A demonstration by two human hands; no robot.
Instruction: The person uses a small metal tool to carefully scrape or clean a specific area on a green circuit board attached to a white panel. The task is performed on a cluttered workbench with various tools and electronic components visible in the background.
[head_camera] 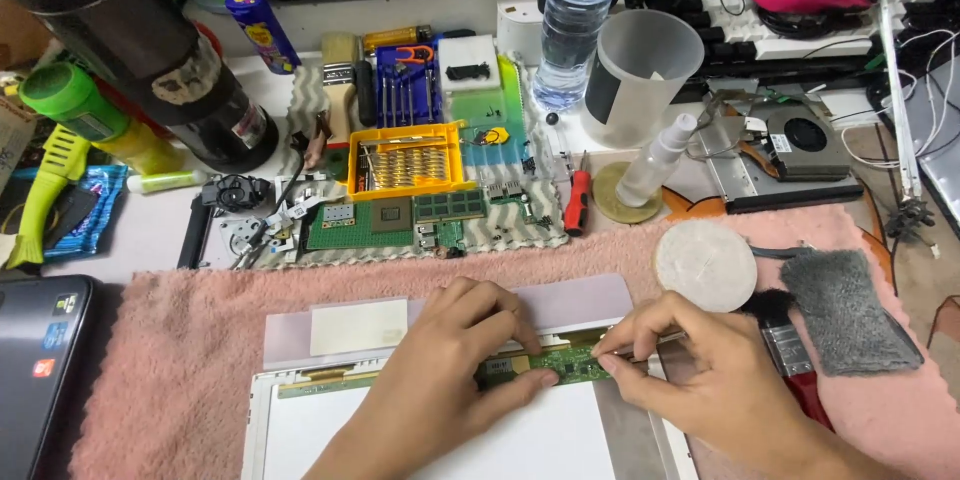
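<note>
A white flat display panel lies on a pink towel, with a narrow green circuit strip along its top edge. My left hand rests flat on the panel, its fingers pressing the strip's left part. My right hand pinches something thin and silvery at the strip's right end; I cannot tell what it is. A grey-white sheet lies just behind the panel.
Behind the towel sit a green circuit board, a yellow parts tray, a red screwdriver, a water bottle and a frosted cup. A round white pad, a brush and a grey cloth lie right. A laptop is left.
</note>
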